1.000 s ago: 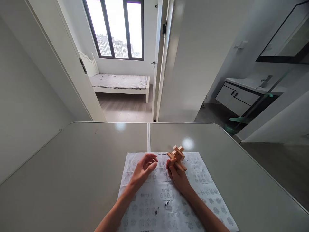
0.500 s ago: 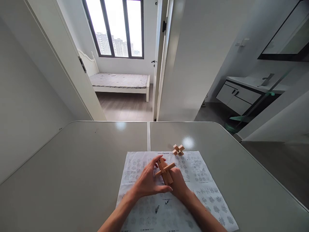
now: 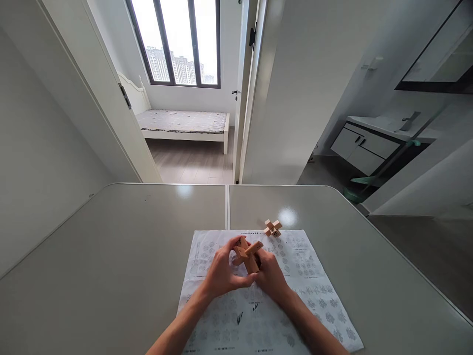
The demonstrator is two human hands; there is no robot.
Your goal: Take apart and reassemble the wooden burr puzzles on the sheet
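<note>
Between my two hands is a wooden burr puzzle (image 3: 250,258) made of crossed sticks, raised above the printed sheet. My left hand (image 3: 226,270) grips it from the left, index finger at the upper end and thumb at the lower end. My right hand (image 3: 271,273) is closed around its right side; some of those fingers are hidden behind the wood. A second, smaller wooden puzzle (image 3: 273,228) of interlocked sticks rests at the top edge of the instruction sheet (image 3: 236,330), which lies flat under my hands and shows rows of small diagrams.
The sheet lies on a glossy grey table (image 3: 111,276) with a seam (image 3: 227,207) down its middle. Beyond the far edge, an open doorway shows a bed (image 3: 185,122) and a window. A washbasin cabinet (image 3: 369,145) stands at the right.
The burr puzzle has turned in my hands, and a wooden piece now shows at its left side. My right hand has come up a little around it. The smaller puzzle stays put.
</note>
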